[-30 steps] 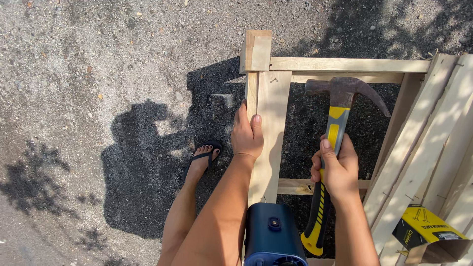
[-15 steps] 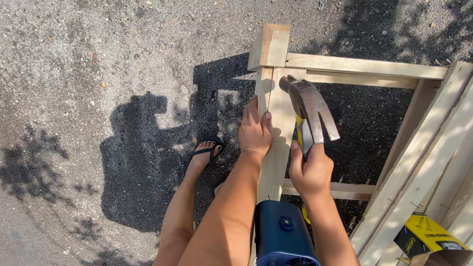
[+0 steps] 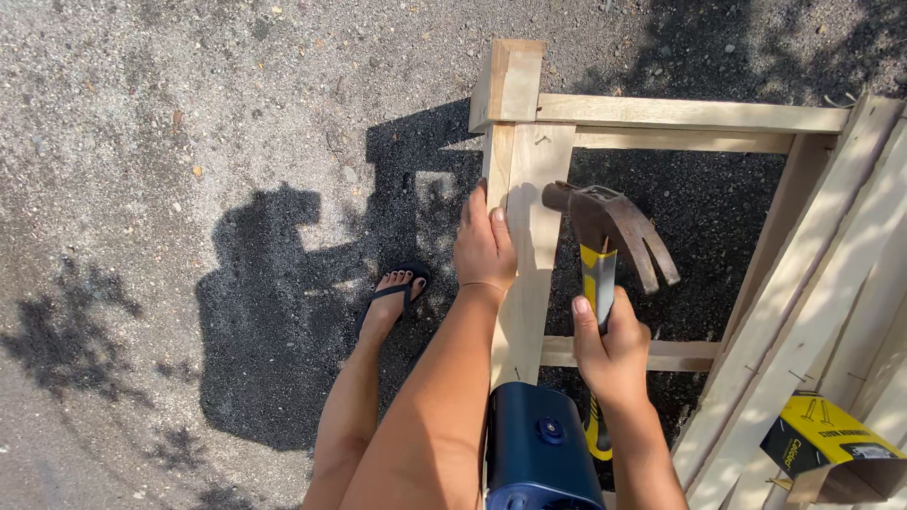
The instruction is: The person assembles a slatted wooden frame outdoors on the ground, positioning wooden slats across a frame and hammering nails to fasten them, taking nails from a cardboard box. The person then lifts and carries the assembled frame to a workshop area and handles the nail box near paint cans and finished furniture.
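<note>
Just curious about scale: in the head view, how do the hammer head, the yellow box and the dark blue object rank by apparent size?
1. dark blue object, though nearest the camera
2. hammer head and yellow box look alike; the box is cut off, so unranked

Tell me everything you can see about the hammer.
The hammer is a claw hammer with a dark, rusty-looking metal head and a yellow and black handle. The right hand grips the handle midway. Its striking face points left at the wooden plank; the curved claw points right and down. It is raised above the asphalt inside the frame, touching only the hand.
</note>
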The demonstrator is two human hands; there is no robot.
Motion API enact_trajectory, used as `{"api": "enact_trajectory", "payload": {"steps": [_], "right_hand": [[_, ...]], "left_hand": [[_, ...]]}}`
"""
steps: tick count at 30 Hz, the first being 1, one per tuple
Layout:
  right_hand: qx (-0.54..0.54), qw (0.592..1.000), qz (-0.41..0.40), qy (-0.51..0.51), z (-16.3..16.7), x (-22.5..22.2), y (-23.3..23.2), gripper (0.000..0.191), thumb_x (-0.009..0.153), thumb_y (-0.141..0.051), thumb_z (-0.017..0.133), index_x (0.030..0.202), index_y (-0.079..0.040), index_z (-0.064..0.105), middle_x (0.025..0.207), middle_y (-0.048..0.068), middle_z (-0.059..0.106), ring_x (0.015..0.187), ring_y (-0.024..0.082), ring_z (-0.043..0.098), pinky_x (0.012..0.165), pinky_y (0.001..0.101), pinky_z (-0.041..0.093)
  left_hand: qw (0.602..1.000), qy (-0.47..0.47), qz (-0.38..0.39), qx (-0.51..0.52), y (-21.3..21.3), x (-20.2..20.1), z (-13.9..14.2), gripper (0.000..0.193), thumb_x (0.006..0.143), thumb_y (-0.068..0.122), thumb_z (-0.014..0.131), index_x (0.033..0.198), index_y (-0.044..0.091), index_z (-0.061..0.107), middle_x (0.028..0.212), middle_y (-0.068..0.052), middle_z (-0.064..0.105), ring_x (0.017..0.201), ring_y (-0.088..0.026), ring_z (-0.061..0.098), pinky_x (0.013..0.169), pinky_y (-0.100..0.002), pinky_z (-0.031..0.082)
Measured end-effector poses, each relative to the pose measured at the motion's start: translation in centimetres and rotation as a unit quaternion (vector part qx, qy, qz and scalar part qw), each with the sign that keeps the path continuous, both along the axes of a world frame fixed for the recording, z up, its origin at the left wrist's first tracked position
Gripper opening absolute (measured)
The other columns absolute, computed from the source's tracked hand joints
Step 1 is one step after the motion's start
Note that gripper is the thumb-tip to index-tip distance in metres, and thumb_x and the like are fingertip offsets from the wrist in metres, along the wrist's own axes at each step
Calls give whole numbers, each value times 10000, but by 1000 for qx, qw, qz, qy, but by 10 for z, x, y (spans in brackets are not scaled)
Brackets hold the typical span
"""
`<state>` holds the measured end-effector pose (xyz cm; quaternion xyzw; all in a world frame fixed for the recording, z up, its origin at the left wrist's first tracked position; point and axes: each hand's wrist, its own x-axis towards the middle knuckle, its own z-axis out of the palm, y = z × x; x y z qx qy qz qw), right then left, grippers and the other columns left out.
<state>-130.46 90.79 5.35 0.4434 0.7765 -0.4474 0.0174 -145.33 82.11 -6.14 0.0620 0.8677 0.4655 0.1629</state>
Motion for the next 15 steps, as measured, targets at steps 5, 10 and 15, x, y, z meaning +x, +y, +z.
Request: {"api": "enact_trajectory", "payload": {"steps": [5,10,15], "right_hand": [[-393,886,-239,59,6,66,-9,405,1046,-408,425,1069,-21,539,607,63,490,400,139,445,386,315,421],[-464,829,-311,13,19,144,0,458,1022,-476,394,1103,-39,500,555,48,419,331,136,368,337,319,379],[-454,824,-335,47,18,178,-18,406,1028,-445,424,1078,-51,507,567,35,425,342,122,379,335,312,390]], "left_hand": [[1000,-10,-8,-14,0,1,-7,498,1057,297,392,1504,79,424,1423,-232,569,1211,-445,607,985,-509,503],[981,-57,7,183,-26,22,-15,529,1130,365,385,1526,15,419,1512,-202,518,1385,-336,515,1182,-425,371],[976,-96,-1,196,-73,94,-13,641,1134,469,338,1544,-22,385,1567,-189,450,1449,-288,432,1205,-393,304]]}}
